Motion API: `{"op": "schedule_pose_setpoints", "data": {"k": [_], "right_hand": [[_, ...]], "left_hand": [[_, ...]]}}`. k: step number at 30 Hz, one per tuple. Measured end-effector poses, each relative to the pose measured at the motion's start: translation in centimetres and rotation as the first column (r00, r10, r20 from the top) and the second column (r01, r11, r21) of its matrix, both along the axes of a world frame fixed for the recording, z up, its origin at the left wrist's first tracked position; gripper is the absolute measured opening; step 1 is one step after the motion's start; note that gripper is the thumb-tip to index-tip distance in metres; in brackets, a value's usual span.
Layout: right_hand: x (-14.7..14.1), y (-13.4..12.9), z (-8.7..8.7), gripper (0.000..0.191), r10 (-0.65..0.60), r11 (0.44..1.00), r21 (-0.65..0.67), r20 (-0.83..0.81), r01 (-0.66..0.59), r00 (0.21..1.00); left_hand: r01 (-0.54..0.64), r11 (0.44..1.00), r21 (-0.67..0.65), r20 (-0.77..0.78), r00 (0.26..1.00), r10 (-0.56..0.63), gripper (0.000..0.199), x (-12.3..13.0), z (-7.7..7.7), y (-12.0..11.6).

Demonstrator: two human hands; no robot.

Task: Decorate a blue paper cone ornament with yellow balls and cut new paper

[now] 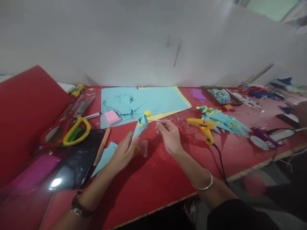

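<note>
My left hand (124,148) is wrapped round the lower part of a rolled light-blue paper cone (139,127). A yellow pom-pom (147,113) sits at the cone's top, with small yellow bits on its side. To the right, my right hand (168,133) is raised over the table with thumb and fingertips pinched together, apart from the cone. Whatever those fingertips hold is too small to make out. A yellow glue gun (203,127) lies to the right of my right hand, its orange light on. Beyond it is a pile of blue cones with yellow trim (225,119).
Blue paper sheets (158,99) lie at the back of the red table (153,191). At left are yellow-handled scissors (77,143), a black tablet (74,163) and pink sticky notes (111,117). A tray (236,101) stands back right; another person's hand (301,111) shows at far right.
</note>
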State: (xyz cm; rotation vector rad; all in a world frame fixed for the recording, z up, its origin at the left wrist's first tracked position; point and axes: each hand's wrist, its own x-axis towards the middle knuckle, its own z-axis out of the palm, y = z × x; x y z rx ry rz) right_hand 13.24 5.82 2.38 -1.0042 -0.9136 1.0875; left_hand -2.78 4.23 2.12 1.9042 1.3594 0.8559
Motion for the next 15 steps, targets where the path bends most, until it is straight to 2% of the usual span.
{"op": "schedule_pose_setpoints", "data": {"k": [3, 9, 15], "right_hand": [[0.1, -0.1, 0.4, 0.006, -0.065, 0.997, 0.047, 0.084, 0.061, 0.994], [-0.1, -0.7, 1.2, 0.013, 0.05, 0.987, 0.145, 0.154, -0.073, 0.987], [-0.2, -1.0, 1.0, 0.01, 0.048, 0.983, 0.166, 0.207, -0.083, 0.977]], "left_hand": [[-0.008, 1.0, 0.016, -0.017, 1.0, 0.009, 0.029, 0.0, 0.0, 0.0], [-0.011, 1.0, 0.02, -0.048, 0.999, 0.012, 0.029, 0.2, -0.1, 0.1], [-0.023, 0.999, 0.038, -0.096, 0.995, 0.027, 0.027, 0.4, -0.4, 0.0]]}}
